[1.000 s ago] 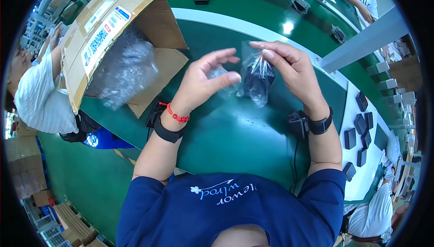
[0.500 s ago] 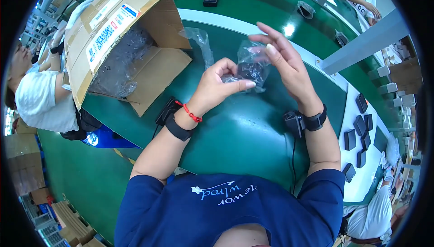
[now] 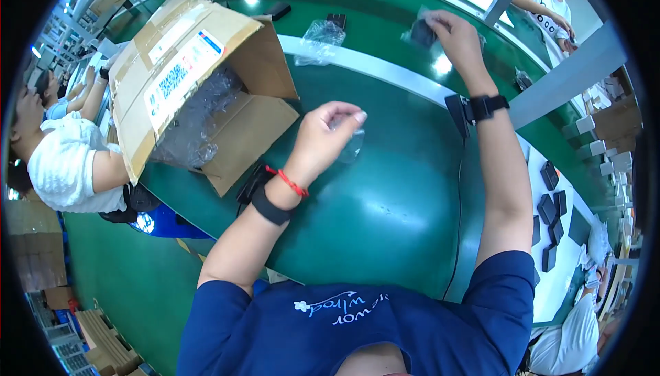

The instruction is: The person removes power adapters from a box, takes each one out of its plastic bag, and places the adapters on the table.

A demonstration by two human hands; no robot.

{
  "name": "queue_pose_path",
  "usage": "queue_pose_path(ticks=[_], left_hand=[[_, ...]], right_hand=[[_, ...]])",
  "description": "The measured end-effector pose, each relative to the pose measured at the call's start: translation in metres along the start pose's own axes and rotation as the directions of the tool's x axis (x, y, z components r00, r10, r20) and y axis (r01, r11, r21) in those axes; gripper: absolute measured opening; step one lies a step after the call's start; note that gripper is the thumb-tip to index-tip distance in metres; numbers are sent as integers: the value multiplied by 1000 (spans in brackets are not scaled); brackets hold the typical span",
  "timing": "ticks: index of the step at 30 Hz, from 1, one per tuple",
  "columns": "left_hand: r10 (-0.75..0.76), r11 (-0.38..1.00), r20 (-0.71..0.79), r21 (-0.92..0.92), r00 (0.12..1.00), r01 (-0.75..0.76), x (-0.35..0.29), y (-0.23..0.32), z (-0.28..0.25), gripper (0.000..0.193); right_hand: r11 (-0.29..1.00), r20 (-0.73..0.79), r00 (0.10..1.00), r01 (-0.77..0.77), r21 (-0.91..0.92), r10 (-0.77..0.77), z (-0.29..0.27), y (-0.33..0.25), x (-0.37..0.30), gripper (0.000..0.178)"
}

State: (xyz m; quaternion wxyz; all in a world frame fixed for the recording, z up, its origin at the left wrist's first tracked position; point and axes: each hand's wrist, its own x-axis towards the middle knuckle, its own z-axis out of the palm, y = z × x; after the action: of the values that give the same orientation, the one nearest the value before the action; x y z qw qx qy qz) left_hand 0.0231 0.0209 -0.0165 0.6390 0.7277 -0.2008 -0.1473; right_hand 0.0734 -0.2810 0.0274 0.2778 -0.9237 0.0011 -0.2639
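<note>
Reckoned from the middle of the green bench [image 3: 385,238], with twelve o'clock straight ahead, the right hand [image 3: 459,39] is stretched out to one o'clock. Its thumb and fingers are pinched together on a bagged dark item [image 3: 422,33], out over the green strip [image 3: 371,11] beyond the pale rail [image 3: 392,74]; whether that item touches the surface, I cannot tell.

The left hand [image 3: 322,138] sits at ten o'clock, over the bench, fingers curled in and thumb close to the forefinger, with a clear bag [image 3: 354,146] held there and showing below the fingertips (what that bag contains, if anything, I cannot make out).

At eleven o'clock a crumpled bag [image 3: 320,40] lies across the rail, just beside a black block [image 3: 337,20]. Further out at ten o'clock, past the left hand, a cardboard box [image 3: 148,66] lies with its mouth towards the bench, and clear plastic [image 3: 199,121] shows inside. Several dark blocks [image 3: 548,209] lie on a white sheet [image 3: 550,286] between three and four o'clock. Each wrist wears a black band; the left also has a red bracelet [image 3: 292,183].
</note>
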Motion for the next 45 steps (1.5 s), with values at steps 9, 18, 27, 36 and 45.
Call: queue_pose_path(ticks=[9, 18, 27, 36, 45], left_hand=[[517, 370, -227, 929, 825, 24, 100, -42, -3, 48], [381, 415, -85, 906, 921, -88, 113, -32, 3, 45], [555, 636, -706, 701, 440, 322, 173, -47, -39, 45], [369, 681, -488, 721, 791, 127, 143, -37, 7, 32], [227, 968, 88, -129, 970, -215, 40, 13, 38, 16]], right_hand=[[938, 116, 940, 332, -103, -320, 144, -25, 60, 43], [992, 341, 938, 89, -84, -56, 158, -16, 51, 40], [942, 191, 981, -41, 333, -25, 88, -14, -19, 31], [557, 152, 930, -326, 764, 336, 22, -7, -63, 33], [586, 153, 988, -126, 801, 3, -43, -65, -71, 42]])
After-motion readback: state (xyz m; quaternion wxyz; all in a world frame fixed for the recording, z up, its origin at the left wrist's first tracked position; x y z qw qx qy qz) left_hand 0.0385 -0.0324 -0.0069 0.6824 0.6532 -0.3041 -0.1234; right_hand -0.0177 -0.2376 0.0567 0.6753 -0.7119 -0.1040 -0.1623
